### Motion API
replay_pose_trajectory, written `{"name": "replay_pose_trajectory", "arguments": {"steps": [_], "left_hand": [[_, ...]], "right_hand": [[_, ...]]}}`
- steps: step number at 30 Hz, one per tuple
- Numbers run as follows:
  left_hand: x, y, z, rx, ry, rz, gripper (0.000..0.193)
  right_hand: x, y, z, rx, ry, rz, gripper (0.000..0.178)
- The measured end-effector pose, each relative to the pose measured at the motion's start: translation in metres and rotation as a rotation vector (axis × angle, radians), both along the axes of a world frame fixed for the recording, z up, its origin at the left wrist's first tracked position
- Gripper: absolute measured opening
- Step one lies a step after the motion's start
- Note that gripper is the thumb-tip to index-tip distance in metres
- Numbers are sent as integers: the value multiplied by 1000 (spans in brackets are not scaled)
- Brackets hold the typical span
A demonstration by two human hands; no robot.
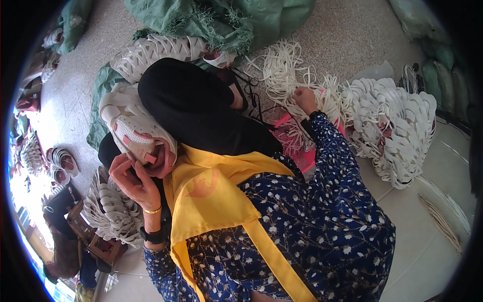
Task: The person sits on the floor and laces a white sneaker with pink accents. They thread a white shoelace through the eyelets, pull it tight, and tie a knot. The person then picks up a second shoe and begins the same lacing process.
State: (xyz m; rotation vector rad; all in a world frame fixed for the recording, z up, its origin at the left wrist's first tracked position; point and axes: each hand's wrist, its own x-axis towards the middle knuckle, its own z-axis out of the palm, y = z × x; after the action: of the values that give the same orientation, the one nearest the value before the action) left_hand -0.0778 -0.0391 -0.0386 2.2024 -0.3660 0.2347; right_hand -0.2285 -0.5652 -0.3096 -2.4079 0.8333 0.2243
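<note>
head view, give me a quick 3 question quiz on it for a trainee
1. True or false: the left hand holds a white shoe upper with a pink lining.
2. What does the right hand reach into? A) the pile of white strips B) the green sack C) a wooden stool
3. Fill in: a ____ scarf hangs over the blue flowered sleeve.

Key: 1 true; 2 A; 3 yellow.
</note>
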Motion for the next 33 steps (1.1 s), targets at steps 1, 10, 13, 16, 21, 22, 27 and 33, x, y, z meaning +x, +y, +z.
{"name": "replay_pose_trajectory", "arguments": {"steps": [1, 10, 13, 16, 21, 22, 27, 33], "left_hand": [[1, -2, 1, 14, -13, 2, 15], [4, -7, 8, 25, 46, 9, 16], [5, -7, 8, 2, 61, 16, 16], [4, -9, 8, 19, 44, 13, 15], [6, -10, 4, 21, 9, 0, 15], [8, -10, 3, 26, 6, -3, 15], [11, -6, 8, 54, 0, -12, 12], [11, -32, 41, 11, 126, -101, 6]], "right_hand": [[2, 0, -3, -24, 18, 10, 19], [15, -8, -23, -270, -59, 331, 12], [10, -22, -17, -210, -61, 353, 8], [1, -25, 14, -50, -110, 348, 6], [-23, 27, 90, 199, -61, 266, 12], [-27, 41, 102, 230, -86, 240, 13], [10, 117, 191, 356, -258, 181, 11], [72, 165, 272, 657, -551, 397, 9]]}}
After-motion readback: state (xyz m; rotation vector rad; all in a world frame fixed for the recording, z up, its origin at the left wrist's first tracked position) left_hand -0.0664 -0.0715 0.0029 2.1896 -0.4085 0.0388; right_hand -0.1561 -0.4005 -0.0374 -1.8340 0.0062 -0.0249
